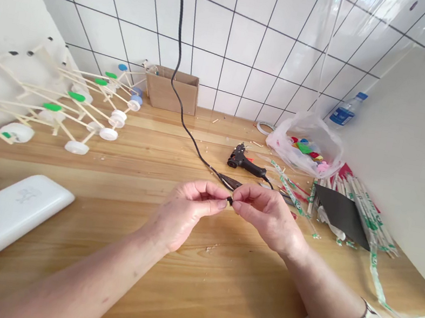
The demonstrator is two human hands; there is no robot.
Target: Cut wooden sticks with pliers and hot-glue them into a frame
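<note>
Above the middle of the wooden table (188,297), my left hand (185,209) and my right hand (270,218) meet at the fingertips. Between them is a small black piece (229,201), pinched by thumb and forefinger on both sides. Its exact kind is too small to make out. Just beyond the hands lies a black glue gun (248,163) with its cord. A dark pointed tool (228,180) is partly hidden behind my fingers.
Stick-built models (51,114) with white cap wheels stand at the left, near a cardboard box (173,92). A white device (7,227) lies front left. On the right are a plastic bag (281,141) of caps, wrapped sticks (368,208), black sheet (343,212) and bottle (346,111). A black cable (179,54) hangs ahead.
</note>
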